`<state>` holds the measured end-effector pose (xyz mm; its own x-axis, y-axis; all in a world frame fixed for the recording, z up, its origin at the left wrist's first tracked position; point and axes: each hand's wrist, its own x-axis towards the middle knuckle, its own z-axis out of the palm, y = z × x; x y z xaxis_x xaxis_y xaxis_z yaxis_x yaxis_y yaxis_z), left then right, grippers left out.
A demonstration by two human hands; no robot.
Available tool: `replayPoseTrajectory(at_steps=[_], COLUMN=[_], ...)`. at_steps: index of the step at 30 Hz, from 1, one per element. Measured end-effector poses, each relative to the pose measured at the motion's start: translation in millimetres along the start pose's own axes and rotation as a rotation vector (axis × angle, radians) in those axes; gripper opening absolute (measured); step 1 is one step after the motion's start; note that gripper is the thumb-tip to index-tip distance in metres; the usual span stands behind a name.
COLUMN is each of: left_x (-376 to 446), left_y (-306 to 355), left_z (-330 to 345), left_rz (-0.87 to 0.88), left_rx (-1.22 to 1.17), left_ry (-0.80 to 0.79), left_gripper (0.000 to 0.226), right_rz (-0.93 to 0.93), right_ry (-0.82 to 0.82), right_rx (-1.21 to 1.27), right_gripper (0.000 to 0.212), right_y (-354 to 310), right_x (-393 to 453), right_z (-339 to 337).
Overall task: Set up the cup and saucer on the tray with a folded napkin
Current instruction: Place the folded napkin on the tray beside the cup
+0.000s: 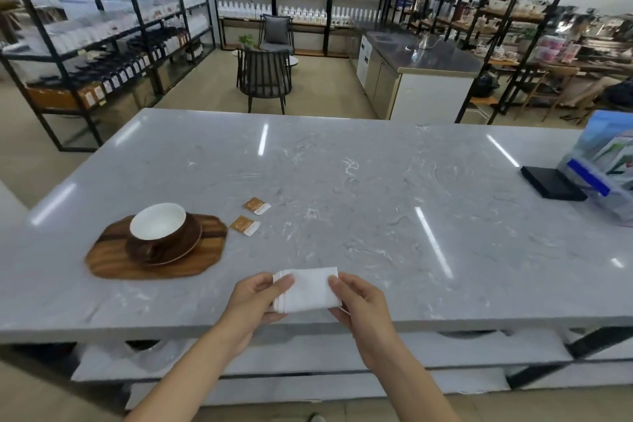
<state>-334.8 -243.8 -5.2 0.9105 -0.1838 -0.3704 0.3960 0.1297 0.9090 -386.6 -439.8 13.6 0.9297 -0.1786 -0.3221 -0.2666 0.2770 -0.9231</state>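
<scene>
A folded white napkin (308, 289) is held just above the near edge of the grey marble table. My left hand (255, 301) grips its left side and my right hand (358, 303) grips its right side. To the left, a wooden tray (205, 250) lies on the table. On it rests a brown saucer (191, 243) with a brown cup (158, 222), white inside, sitting on the saucer.
Two small brown and white sachets (256, 205) (244, 225) lie right of the tray. At the far right stand a black box (552, 183) and a clear holder with leaflets (606, 168). Beyond the table are chairs, shelves and a steel counter.
</scene>
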Motion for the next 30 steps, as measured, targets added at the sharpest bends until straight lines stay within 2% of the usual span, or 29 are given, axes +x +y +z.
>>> replayPoseTrajectory(at_steps=[4, 10, 15, 19, 25, 30], left_x=[-27.3, -58.0, -70.3, -70.5, -56.3, -29.4], left_y=[2.0, 0.8, -3.4, -2.3, 8.5, 22.9], left_z=[-32.7, -77.7, -118.9, -156.5, -221.4, -278.9], left_rz=[-0.013, 0.016, 0.105, 0.197, 0.292, 0.274], left_rx=[-0.015, -0.056, -0.021, 0.094, 0.217, 0.263], left_ry=[-0.08, -0.077, 0.067, 0.189, 0.273, 0.286], left_gripper=[0.027, 0.028, 0.03, 0.025, 0.018, 0.016], right_rz=[0.012, 0.051, 0.04, -0.03, -0.149, -0.188], right_ry=[0.016, -0.035, -0.04, -0.062, -0.061, -0.071], right_rx=[0.011, -0.052, -0.068, -0.091, -0.211, -0.34], right_gripper=[0.018, 0.015, 0.018, 0.021, 0.008, 0.011], right_y=[15.1, 33.3, 50.5, 65.5, 82.3, 98.3], right_x=[-17.9, -32.6, -37.0, -35.9, -16.9, 5.7], right_z=[19.9, 49.9, 89.0, 133.0, 201.8, 256.3])
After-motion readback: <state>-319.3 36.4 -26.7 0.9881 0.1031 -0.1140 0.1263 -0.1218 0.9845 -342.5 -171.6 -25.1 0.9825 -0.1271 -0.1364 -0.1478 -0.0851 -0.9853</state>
